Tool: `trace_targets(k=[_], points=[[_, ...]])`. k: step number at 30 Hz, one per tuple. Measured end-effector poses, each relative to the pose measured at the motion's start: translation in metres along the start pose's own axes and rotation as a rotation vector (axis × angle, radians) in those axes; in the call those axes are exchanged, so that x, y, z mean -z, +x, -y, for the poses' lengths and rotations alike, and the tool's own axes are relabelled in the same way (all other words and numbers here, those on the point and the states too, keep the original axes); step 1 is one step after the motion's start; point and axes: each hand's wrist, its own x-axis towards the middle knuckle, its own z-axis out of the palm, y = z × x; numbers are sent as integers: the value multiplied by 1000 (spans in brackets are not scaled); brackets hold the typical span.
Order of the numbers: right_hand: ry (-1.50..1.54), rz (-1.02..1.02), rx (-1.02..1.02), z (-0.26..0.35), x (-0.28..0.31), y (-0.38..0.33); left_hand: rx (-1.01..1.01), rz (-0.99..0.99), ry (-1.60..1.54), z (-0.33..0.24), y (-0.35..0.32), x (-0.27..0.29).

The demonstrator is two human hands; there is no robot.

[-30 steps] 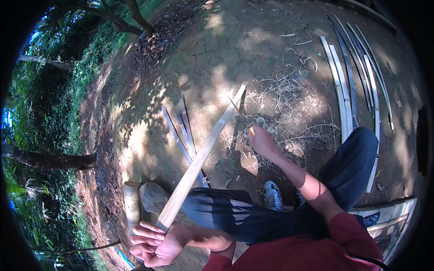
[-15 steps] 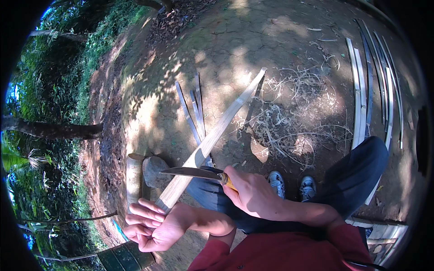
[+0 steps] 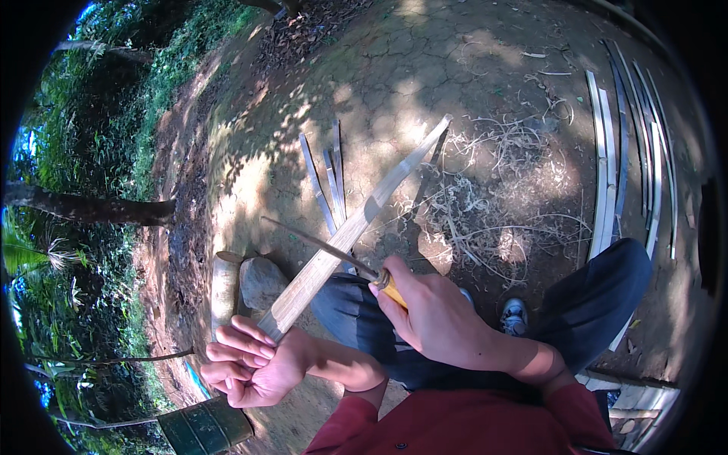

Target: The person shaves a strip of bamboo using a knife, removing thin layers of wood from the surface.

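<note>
A long pale bamboo strip [image 3: 311, 279] slants away from me toward the upper right. Its near end sits in my left hand [image 3: 262, 364], palm up with the fingers curled round it. My right hand [image 3: 447, 318] grips the yellowish handle of a knife [image 3: 326, 246]. The dark, slim blade lies across the strip about midway and points left, its edge seen nearly end on. Whether the blade touches the wood I cannot tell.
Curly shavings [image 3: 485, 205] litter the ground ahead. Several long strips [image 3: 607, 163] lie at the right, a few shorter ones [image 3: 322, 182] beyond the held strip. A stone [image 3: 262, 284] and a cut log [image 3: 226, 284] stand at left, with a dark green container [image 3: 205, 434] nearer me.
My right hand has pushed the knife a little farther up the strip, and the blade has turned so its tip sits higher. My left hand and the strip are nearly unchanged.
</note>
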Motion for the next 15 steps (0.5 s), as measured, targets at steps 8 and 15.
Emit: trace_targets(k=[8, 15], points=[[-224, 74, -101, 13, -10, 12, -11, 10, -2, 1, -3, -14], [-187, 49, -37, 22, -1, -1, -36, 0, 1, 2, -8, -28]])
